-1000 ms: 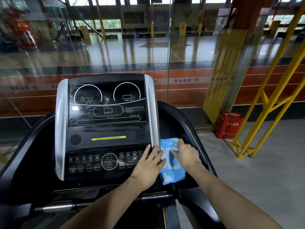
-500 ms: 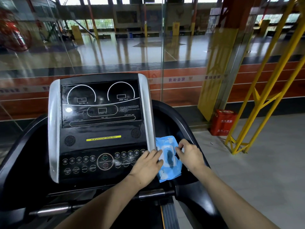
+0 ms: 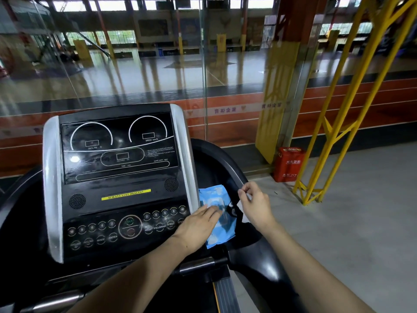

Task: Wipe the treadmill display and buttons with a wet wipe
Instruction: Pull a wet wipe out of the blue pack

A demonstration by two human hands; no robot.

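The treadmill console faces me with its dark display [image 3: 119, 147] above a panel of round buttons [image 3: 128, 227]. A blue wet wipe pack [image 3: 222, 232] lies in the black tray just right of the console. My left hand [image 3: 196, 227] presses flat on the pack's left side, fingers straight. My right hand [image 3: 255, 206] is raised a little to the right of the pack and pinches its peeled-back seal flap [image 3: 234, 210] between thumb and fingers. No wipe is visible outside the pack.
The black handrail [image 3: 225, 163] curves round the tray's right side. A metal grip bar [image 3: 196, 266] runs below the console. A glass wall [image 3: 135, 64] stands behind the treadmill. A red box [image 3: 288, 164] and a yellow steel frame [image 3: 338, 123] stand on the floor to the right.
My right hand left the top of the pack and lifted to the right, peeling the seal flap open. My left hand slid further onto the pack.
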